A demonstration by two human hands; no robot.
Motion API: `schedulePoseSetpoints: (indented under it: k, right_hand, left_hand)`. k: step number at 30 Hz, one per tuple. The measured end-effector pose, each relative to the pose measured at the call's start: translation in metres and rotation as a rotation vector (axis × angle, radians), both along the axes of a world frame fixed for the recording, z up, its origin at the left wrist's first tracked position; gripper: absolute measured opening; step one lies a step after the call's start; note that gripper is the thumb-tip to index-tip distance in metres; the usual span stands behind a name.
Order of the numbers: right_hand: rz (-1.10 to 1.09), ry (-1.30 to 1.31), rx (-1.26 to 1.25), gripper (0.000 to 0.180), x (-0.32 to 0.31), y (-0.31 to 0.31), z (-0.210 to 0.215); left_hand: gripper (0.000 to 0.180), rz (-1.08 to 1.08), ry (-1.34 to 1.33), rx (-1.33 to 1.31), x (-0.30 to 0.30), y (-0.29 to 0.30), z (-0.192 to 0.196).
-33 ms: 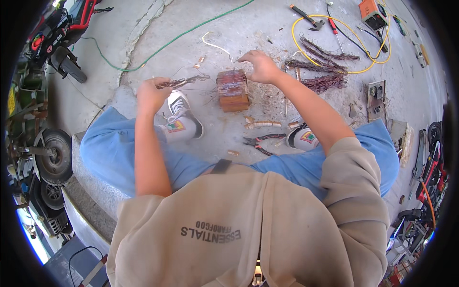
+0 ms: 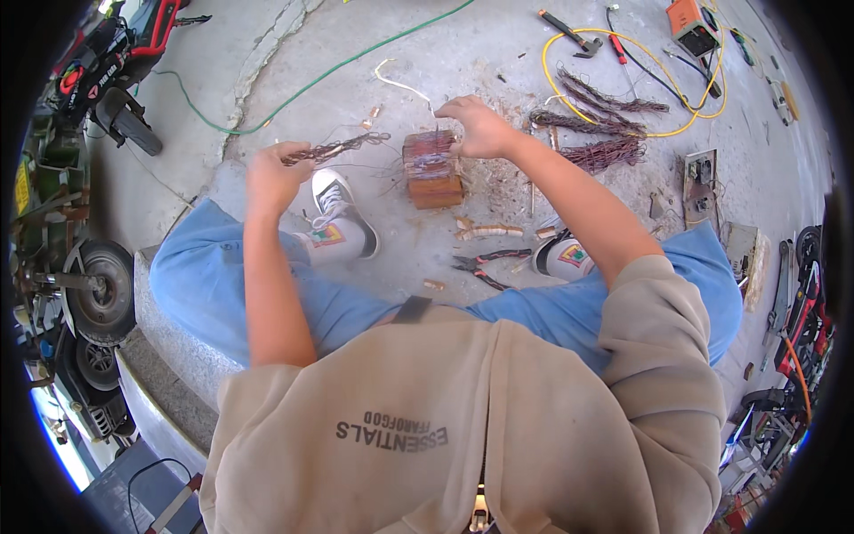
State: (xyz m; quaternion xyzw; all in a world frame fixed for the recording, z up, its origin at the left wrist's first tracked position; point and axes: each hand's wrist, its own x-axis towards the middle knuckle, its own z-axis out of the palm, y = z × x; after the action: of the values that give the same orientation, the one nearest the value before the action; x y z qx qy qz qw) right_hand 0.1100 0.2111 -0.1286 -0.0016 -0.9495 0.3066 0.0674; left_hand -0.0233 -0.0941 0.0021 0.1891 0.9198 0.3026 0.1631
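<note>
My left hand [image 2: 274, 181] is closed around a tangled bundle of dark copper wire [image 2: 349, 144], which sticks out to the right past my fingers. Thin loose strands trail from it toward a wire-wound block [image 2: 430, 158] on the concrete between my shoes. Reddish-brown windings cover the block's upper part, and its near face is a smoother orange-brown. My right hand [image 2: 483, 129] is at the block's far right corner, thumb and fingers apart. Its thumb is close to the block's side; whether it touches is unclear. The fingertips are above a short upright piece at the block's far edge.
Several wire bundles [image 2: 605, 153] lie right of the block, beside a yellow hose [image 2: 663, 134]. Pliers [image 2: 489, 265] rest near my right shoe. A hammer [image 2: 574, 36], a red-handled screwdriver [image 2: 618, 49] and an orange machine [image 2: 694, 28] are farther off. A green hose [image 2: 347, 60] crosses the far left.
My left hand has moved slightly left with the wire bundle. My right hand has shifted a little left, closer over the block. The block has stayed in place.
</note>
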Motion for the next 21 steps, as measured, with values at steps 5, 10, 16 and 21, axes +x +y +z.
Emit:
schedulePoseSetpoints:
  k: [5, 10, 16, 21]
  right_hand:
    - [0.016, -0.071, -0.249, 0.044, 0.01, -0.059, 0.012]
    - [-0.386, 0.008, -0.88, 0.027, 0.0, -0.031, 0.035]
    - [-0.396, 0.184, -0.522, 0.035, 0.018, -0.03, 0.042]
    - [-0.084, 0.241, -0.062, 0.049, 0.028, -0.026, 0.043]
  left_hand:
    - [0.031, 0.038, 0.21, 0.102, 0.023, 0.009, 0.066]
    - [0.031, 0.086, 0.141, 0.364, 0.028, 0.026, 0.067]
    - [0.027, -0.099, -0.122, 0.353, 0.031, 0.094, -0.009]
    - [0.024, -0.162, -0.471, 0.478, 0.044, 0.12, -0.003]
